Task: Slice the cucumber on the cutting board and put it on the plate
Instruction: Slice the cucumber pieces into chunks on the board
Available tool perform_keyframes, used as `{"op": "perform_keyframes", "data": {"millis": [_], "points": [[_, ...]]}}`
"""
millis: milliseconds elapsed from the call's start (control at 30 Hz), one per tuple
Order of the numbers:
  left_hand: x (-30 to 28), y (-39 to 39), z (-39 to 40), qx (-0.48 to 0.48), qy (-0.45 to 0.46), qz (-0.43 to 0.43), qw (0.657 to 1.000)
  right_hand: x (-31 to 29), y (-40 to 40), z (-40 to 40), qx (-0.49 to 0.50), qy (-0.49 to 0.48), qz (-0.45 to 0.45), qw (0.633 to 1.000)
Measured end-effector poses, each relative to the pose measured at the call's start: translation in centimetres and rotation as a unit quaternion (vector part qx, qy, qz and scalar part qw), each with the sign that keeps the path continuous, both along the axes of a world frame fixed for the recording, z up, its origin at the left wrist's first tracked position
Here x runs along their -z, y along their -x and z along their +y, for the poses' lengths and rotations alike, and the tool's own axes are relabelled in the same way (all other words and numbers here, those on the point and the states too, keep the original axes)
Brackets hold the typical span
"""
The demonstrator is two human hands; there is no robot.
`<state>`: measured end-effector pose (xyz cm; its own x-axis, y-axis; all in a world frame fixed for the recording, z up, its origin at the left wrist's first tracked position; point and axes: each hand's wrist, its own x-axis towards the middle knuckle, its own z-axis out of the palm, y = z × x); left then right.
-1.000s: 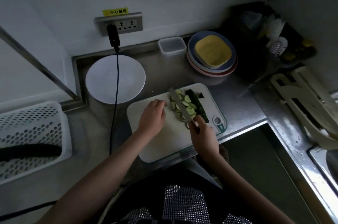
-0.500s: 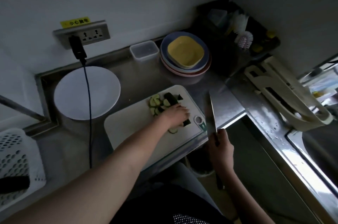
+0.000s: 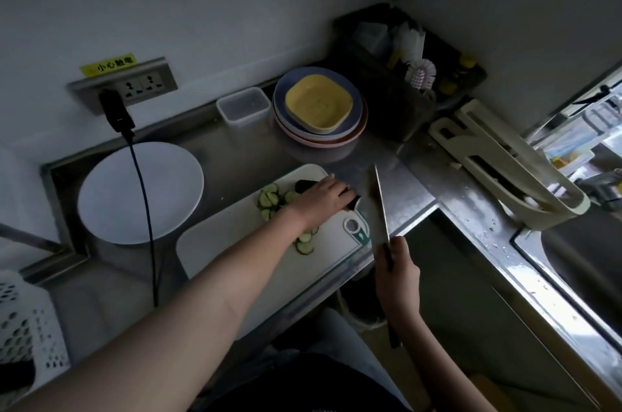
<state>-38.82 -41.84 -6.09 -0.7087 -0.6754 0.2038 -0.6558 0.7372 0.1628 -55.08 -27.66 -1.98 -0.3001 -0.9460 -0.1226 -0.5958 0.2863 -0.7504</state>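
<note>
**Cucumber under the left hand, knife held off to the side**

Cucumber (image 3: 304, 185) lies at the far right end of a white cutting board (image 3: 235, 243), its dark uncut end showing just beyond the left hand (image 3: 323, 199). That hand's fingers (image 3: 340, 191) reach forward and curl down over the dark piece, grasping it against the board. The back of the hand faces up, and the bare forearm stretches in a long diagonal from the lower left corner across the board.

Cut slices (image 3: 269, 202) sit in a loose pile just left of the hand, and a few more slices lie near the wrist, toward the board's near edge.

The right hand (image 3: 397, 273) is clenched around the dark handle of a knife (image 3: 380, 202), thumb on top. It hovers beyond the tabletop's front edge, just right of the board. The blade points away from the person, over the bare steel tabletop (image 3: 235, 155) beside the board, apart from the cucumber.

A round white plate (image 3: 111, 196) sits on the tabletop, left of the board and apart from it, with a black cable (image 3: 144, 202) crossing over it.

Farther back stands a stack of plates (image 3: 319, 108) topped by a yellow square dish, with a small clear container (image 3: 244, 106) beside it.
</note>
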Motion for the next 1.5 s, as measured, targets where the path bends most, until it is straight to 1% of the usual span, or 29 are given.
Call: {"op": "perform_keyframes", "data": {"millis": [67,133,200,267,300,367,467,567,633,733,833,933,1000,1067,1133,1233,1267,1300,1367,1433,1500], "points": [[-1.1,0.7,0.3,-0.053,-0.027,0.123,0.991,-0.1,0.0,0.1,0.022,0.024,-0.014,0.999],[-3.3,1.9,1.1,-0.126,-0.055,0.252,0.958,0.0,0.2,0.4,0.048,0.036,-0.033,0.998],[-5.3,2.0,2.0,-0.193,-0.061,0.343,0.917,0.2,0.1,0.8,0.060,0.036,-0.045,0.997],[-6.2,0.5,3.5,-0.232,-0.071,0.390,0.888,0.6,-0.3,1.0,0.050,0.024,-0.059,0.997],[-6.0,-0.7,4.4,-0.250,-0.080,0.389,0.883,0.7,-0.7,0.9,0.035,0.016,-0.070,0.997],[-4.2,-3.6,6.6,-0.302,-0.101,0.347,0.882,0.8,-1.7,0.7,-0.017,0.000,-0.077,0.997],[-0.7,-7.2,10.6,-0.363,-0.100,0.273,0.885,1.1,-3.6,0.1,-0.122,-0.006,-0.042,0.992],[2.0,-9.6,14.3,-0.392,-0.078,0.191,0.897,1.4,-6.0,-1.4,-0.216,-0.030,-0.014,0.976],[3.1,-10.6,15.9,-0.414,-0.083,0.132,0.897,1.7,-7.7,-2.5,-0.263,-0.069,-0.011,0.962],[4.1,-11.0,16.7,-0.421,-0.099,0.083,0.898,2.5,-9.7,-3.2,-0.318,-0.105,-0.011,0.942],[4.1,-10.8,16.5,-0.422,-0.092,0.065,0.899,3.0,-10.8,-3.1,-0.328,-0.137,-0.040,0.934],[3.9,-10.5,15.9,-0.433,-0.088,0.054,0.896,3.4,-10.5,-3.3,-0.318,-0.133,-0.013,0.939],[4.0,-10.3,15.5,-0.421,-0.084,0.049,0.902,3.5,-9.7,-3.8,-0.290,-0.139,0.008,0.947],[4.0,-10.2,15.0,-0.410,-0.092,0.051,0.906,3.5,-9.0,-4.4,-0.273,-0.133,0.021,0.952],[4.2,-10.2,14.7,-0.412,-0.085,0.049,0.906,3.3,-8.8,-4.6,-0.280,-0.124,0.031,0.952],[4.9,-10.3,14.9,-0.416,-0.047,0.039,0.907,2.5,-9.1,-4.7,-0.305,-0.090,0.038,0.947],[5.2,-10.3,15.1,-0.415,-0.031,0.035,0.909,2.1,-9.1,-5.2,-0.317,-0.064,0.058,0.944],[5.4,-10.3,15.4,-0.415,-0.019,0.034,0.909,1.5,-9.1,-5.9,-0.330,-0.035,0.098,0.938],[5.7,-10.4,15.8,-0.415,-0.006,0.031,0.909,0.2,-9.0,-8.4,-0.344,0.012,0.197,0.918],[5.8,-10.7,16.2,-0.412,0.012,0.027,0.911,-1.1,-8.8,-11.2,-0.335,0.019,0.270,0.903],[5.7,-10.9,16.2,-0.413,-0.006,0.030,0.910,-1.4,-8.9,-13.2,-0.328,0.011,0.312,0.891]]}}
